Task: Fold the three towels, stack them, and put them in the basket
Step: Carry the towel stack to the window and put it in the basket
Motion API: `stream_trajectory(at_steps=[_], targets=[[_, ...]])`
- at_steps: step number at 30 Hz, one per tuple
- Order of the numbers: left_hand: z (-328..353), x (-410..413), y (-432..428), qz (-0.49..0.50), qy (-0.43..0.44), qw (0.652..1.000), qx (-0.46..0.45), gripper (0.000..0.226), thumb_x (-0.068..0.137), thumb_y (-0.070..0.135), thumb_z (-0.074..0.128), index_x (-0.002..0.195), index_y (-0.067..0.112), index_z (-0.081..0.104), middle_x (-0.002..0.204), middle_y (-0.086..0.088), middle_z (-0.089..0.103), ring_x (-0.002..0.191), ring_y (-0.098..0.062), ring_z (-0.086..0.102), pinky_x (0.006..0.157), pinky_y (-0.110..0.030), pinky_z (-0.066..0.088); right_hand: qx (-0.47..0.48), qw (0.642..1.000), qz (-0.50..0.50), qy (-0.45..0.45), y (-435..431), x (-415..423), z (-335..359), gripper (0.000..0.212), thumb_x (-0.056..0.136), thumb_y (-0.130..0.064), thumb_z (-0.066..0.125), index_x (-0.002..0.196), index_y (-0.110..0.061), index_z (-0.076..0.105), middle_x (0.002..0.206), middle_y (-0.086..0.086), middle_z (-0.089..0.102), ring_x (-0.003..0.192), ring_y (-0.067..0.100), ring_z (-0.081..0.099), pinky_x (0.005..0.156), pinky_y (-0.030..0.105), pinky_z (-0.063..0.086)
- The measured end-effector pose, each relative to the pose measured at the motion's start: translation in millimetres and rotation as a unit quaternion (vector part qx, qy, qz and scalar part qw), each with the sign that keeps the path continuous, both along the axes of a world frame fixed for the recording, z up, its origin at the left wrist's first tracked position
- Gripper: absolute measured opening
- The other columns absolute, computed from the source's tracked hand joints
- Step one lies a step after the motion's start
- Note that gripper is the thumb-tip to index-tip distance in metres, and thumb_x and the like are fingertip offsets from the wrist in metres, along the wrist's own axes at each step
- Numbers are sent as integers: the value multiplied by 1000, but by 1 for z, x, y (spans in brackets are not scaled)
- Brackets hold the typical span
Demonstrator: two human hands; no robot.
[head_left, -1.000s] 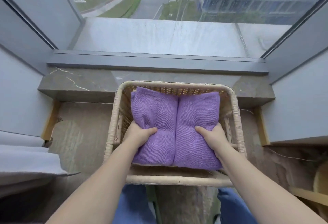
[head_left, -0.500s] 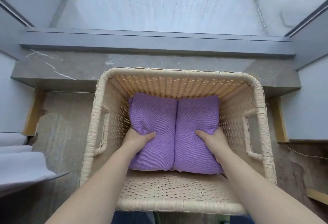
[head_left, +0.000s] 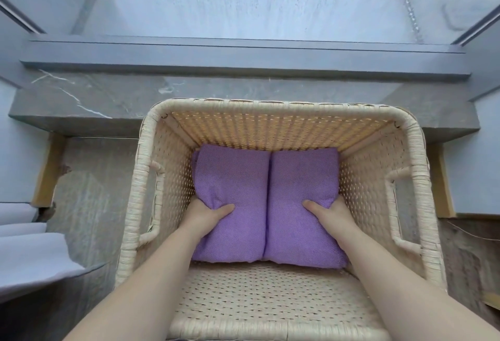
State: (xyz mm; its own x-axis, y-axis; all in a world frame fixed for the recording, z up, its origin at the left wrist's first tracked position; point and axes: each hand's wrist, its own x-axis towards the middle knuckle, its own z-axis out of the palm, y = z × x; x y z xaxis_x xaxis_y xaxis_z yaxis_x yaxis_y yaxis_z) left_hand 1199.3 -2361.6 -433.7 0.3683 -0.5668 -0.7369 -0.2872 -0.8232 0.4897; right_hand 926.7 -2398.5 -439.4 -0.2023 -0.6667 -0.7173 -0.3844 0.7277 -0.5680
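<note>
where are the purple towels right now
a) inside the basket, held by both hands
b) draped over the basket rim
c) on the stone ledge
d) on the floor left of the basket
A: the towels are down between the walls of the basket, with the left hand and right hand gripping their near sides, thumbs on top.
</note>
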Motion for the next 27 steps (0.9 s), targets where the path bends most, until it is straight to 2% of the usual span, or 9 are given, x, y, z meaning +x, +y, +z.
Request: stream_trajectory(at_steps=[3, 5, 8, 10, 12, 15, 19, 23, 27], targets=[[17, 3, -6, -72, -85, 993, 32, 83, 71, 32, 82, 133, -3, 40, 133, -17, 53, 121, -31, 52, 102, -37, 42, -15, 994, 60, 88, -1, 3, 14, 77, 77, -27, 77, 136, 0, 34, 135, 18, 47, 121, 32, 49, 102, 38, 40], [37, 1, -11, -168, -169, 970, 57, 87, 73, 37, 79, 134, -4, 32, 135, -18, 46, 122, -34, 50, 99, -39, 44, -37, 969, 159, 185, -2, 5, 29, 91, 79, -33, 73, 144, 0, 19, 146, 21, 32, 128, 36, 41, 106, 41, 37], [68, -10, -18, -344, -369, 862, -45, 83, 75, 44, 73, 134, 4, 30, 130, -11, 40, 117, -29, 49, 84, -39, 48, -175, 875, 318, 322, -1, 13, 50, 95, 81, -37, 67, 149, -6, 9, 156, 16, 15, 138, 35, 26, 110, 44, 30], [73, -15, -26, -453, -403, 780, -153, 91, 76, 53, 68, 141, 7, 25, 143, -11, 32, 127, -28, 38, 98, -36, 40, -254, 812, 396, 347, -6, 19, 56, 85, 82, -39, 64, 148, -7, 21, 155, 15, 21, 141, 34, 21, 112, 45, 27], [67, -15, -36, -568, -353, 728, -150, 112, 71, 65, 65, 150, 9, 9, 157, -14, 9, 143, -31, 14, 117, -39, 16, -241, 776, 464, 353, -15, 25, 52, 79, 88, -48, 52, 149, -10, 20, 158, 13, 16, 146, 31, 11, 116, 43, 17], [44, -6, -44, -645, -319, 693, -39, 144, 54, 76, 69, 150, 11, -17, 157, -16, -22, 145, -38, -16, 119, -48, -3, -170, 773, 497, 357, -23, 27, 30, 84, 91, -65, 23, 152, -11, 1, 160, 11, -4, 147, 27, -9, 118, 41, 3], [10, 14, -38, -655, -347, 670, 32, 160, 43, 83, 68, 142, 9, -33, 152, -22, -31, 144, -39, -20, 118, -49, -6, -147, 784, 484, 360, -21, 14, -4, 96, 82, -77, 1, 150, -11, -12, 159, 9, -15, 146, 25, -16, 117, 38, -4], [-10, 28, -32, -652, -369, 660, 59, 160, 42, 91, 59, 133, 9, -43, 149, -22, -36, 146, -36, -11, 119, -44, -2, -167, 782, 482, 357, -18, -10, -29, 94, 81, -78, -4, 145, -12, -19, 155, 5, -21, 147, 20, -8, 117, 34, -3], [-22, 27, -28, -642, -379, 663, 64, 158, 44, 91, 58, 135, 8, -41, 152, -21, -31, 146, -35, -3, 118, -42, -1, -180, 784, 478, 352, -20, -14, -43, 94, 85, -75, 7, 149, -7, -5, 159, 11, -4, 148, 22, 4, 118, 35, 7]])
